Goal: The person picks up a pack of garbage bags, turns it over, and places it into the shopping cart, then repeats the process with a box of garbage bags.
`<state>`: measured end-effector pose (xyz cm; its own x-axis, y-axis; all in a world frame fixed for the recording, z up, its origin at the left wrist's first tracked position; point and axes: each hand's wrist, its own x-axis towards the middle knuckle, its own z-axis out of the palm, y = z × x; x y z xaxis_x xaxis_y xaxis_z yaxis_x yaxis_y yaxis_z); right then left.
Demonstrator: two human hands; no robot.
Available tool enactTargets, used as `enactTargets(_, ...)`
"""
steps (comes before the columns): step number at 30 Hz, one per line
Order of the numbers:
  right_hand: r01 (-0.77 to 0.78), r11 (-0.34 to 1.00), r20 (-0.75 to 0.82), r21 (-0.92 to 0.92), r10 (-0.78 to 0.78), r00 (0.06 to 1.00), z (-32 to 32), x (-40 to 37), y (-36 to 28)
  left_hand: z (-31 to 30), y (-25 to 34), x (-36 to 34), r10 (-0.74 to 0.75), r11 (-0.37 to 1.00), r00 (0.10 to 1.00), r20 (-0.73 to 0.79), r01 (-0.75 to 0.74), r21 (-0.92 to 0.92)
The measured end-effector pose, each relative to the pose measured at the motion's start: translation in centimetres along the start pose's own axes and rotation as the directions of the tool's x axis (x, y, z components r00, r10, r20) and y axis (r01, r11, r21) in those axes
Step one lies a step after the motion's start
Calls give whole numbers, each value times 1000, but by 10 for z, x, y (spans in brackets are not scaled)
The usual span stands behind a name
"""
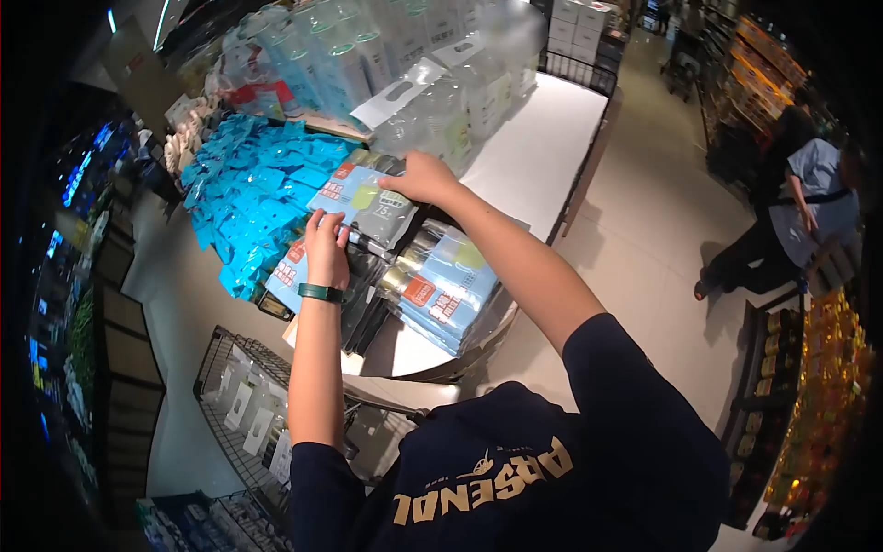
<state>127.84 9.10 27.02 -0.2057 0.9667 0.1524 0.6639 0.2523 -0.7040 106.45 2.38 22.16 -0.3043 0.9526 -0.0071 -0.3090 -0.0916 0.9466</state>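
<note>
A flat plastic-wrapped pack (384, 216) with a blue, orange and grey printed face lies on similar packs at the front of the display table. My right hand (423, 178) grips it at its far right corner, thumb on top. At its near left edge, my left hand (326, 250) has its fingers curled against it; their undersides are hidden. Below my left hand lies another blue-and-orange pack (289, 267). To the right of the hands is a stack of matching packs (451, 287). Bright blue small bags (248, 189) are heaped on the left.
Clear plastic packages with white handles (397, 93) stand behind the packs. The white tabletop (552, 129) stretches to the right. A wire cart (221, 368) holding white-labelled goods is near my left side. Another person (809, 202) is by the shelves at right.
</note>
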Motion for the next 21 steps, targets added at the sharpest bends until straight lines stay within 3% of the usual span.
enactTargets(6,77,996,-154,48,-69,986,-5,-17,1,17,11,-27,-2,1000,999,-43,1,-31)
enactTargets(10,152,957,-155,249,-116,981,-26,-31,-8,27,20,-41,-6,993,992,-125,-8,-116)
enactTargets(13,290,769,-156,569,-245,957,-40,-36,-16,27,33,-49,-29,988,992,-125,9,-156)
enactTargets(14,292,764,-159,575,-246,956,-47,-41,-19,26,38,-52,-51,986,990,-129,29,-165)
enactTargets(16,297,578,-137,761,-304,943,-65,-50,-27,12,49,-49,44,986,998,37,-38,-162)
enactTargets(18,329,539,-182,776,-308,934,-79,-54,-34,-3,63,-43,-20,965,975,219,77,-253)
enactTargets(20,459,339,-391,821,-250,886,-88,-52,-38,1,88,-52,85,996,900,426,-60,-73)
enactTargets(21,449,373,-380,812,-245,892,-92,-48,-36,1,93,-52,74,997,874,480,-76,-16)
